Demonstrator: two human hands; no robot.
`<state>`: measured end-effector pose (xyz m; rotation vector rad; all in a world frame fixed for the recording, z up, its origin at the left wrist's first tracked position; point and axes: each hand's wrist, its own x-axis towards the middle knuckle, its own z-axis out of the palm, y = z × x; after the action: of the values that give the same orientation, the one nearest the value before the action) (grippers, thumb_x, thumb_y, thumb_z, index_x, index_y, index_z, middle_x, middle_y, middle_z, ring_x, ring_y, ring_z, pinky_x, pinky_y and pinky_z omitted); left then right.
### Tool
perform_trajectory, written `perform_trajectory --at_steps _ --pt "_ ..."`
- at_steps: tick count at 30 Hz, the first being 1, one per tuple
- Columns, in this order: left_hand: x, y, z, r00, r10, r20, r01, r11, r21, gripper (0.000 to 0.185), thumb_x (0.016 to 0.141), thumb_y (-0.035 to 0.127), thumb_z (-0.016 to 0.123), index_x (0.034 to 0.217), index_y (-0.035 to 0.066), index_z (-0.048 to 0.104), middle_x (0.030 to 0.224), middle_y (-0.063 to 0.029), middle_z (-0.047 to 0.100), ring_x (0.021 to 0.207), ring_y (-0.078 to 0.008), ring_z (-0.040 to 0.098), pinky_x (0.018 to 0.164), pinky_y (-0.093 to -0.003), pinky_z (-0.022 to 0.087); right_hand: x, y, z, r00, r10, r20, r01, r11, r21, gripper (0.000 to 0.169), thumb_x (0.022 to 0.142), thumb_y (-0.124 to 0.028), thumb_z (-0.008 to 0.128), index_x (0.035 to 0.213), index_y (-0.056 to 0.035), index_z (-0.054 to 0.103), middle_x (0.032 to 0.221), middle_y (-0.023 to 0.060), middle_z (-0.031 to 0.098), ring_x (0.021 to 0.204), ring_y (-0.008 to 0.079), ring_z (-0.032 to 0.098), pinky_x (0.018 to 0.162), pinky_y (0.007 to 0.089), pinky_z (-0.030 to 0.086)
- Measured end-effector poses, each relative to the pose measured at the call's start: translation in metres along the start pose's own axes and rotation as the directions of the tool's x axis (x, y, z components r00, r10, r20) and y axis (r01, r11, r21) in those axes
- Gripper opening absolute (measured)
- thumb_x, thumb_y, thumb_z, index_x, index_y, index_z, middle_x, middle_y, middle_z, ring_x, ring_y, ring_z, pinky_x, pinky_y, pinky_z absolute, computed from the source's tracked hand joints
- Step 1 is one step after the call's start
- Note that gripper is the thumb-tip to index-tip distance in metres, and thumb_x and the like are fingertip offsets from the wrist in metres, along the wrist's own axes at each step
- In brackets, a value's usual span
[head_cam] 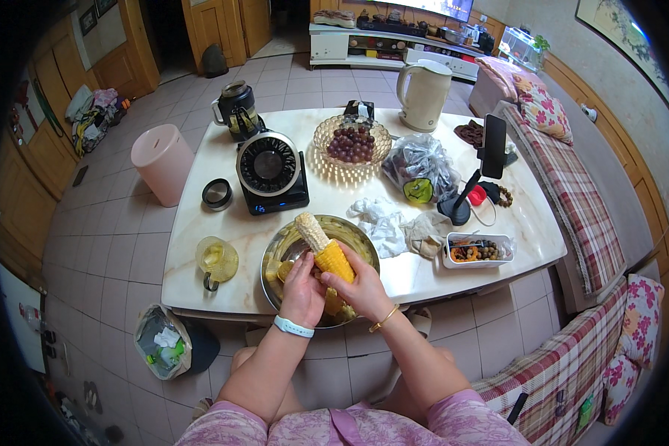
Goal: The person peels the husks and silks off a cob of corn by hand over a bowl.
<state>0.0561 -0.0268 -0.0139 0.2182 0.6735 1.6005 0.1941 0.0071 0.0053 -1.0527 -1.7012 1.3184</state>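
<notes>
My right hand (pixel 365 284) grips a corn cob (pixel 335 261), its thumb lying across the yellow kernels. The cob tilts up to the left, and its far end is stripped of kernels, pale and bare. Close against the cob's left side, my left hand (pixel 303 294) is cupped with the fingers pointing up; whether it grips anything is hard to see. Both hands are over a steel bowl (pixel 372 240) at the table's near edge. Inside are yellow pieces (pixel 334 304), partly hidden by my hands.
Left of the bowl stand a glass mug (pixel 217 259) and a small fan (pixel 268 164). Crumpled tissues (pixel 380 223), a phone on a stand (pixel 493 148) and a white box of beads (pixel 478 251) lie to the right. Farther back are a grape bowl (pixel 319 136) and a kettle (pixel 425 97).
</notes>
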Motion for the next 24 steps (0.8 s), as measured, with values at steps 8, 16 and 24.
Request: perform_trajectory --at_steps 8,16,24 --pt "0.005 -0.003 -0.006 0.999 0.007 -0.041 -0.008 1.000 -0.011 0.033 0.109 0.024 0.045 0.134 0.004 0.054 0.129 -0.0088 0.061 0.120 -0.0221 0.058 0.105 -0.0378 0.047 -0.006 -0.007 0.007 0.986 -0.166 0.006 0.164 0.966 -0.198 0.075 0.087 -0.023 0.077 0.151 -0.0047 0.042 0.131 0.0233 0.063 0.118 0.0325 0.065 0.099 0.0378 0.051" --pt "0.011 -0.004 -0.011 0.989 -0.021 -0.143 0.016 0.999 -0.039 0.037 0.109 0.027 0.040 0.130 0.003 0.057 0.130 -0.0111 0.061 0.120 -0.0247 0.059 0.105 -0.0404 0.049 -0.013 -0.016 0.015 0.929 -0.371 0.011 0.338 0.835 -0.434 0.084 0.082 -0.023 0.079 0.155 -0.0167 0.038 0.111 0.0192 0.067 0.098 0.0382 0.068 0.083 0.0432 0.056" --pt "0.015 0.001 -0.018 0.991 -0.028 -0.133 0.026 0.999 -0.023 0.042 0.108 0.031 0.037 0.133 0.003 0.055 0.131 -0.0119 0.062 0.120 -0.0275 0.060 0.106 -0.0428 0.048 -0.009 -0.008 0.020 0.939 -0.344 0.012 0.330 0.892 -0.309 0.081 0.084 -0.023 0.078 0.154 -0.0153 0.040 0.124 0.0215 0.065 0.107 0.0399 0.066 0.090 0.0421 0.055"
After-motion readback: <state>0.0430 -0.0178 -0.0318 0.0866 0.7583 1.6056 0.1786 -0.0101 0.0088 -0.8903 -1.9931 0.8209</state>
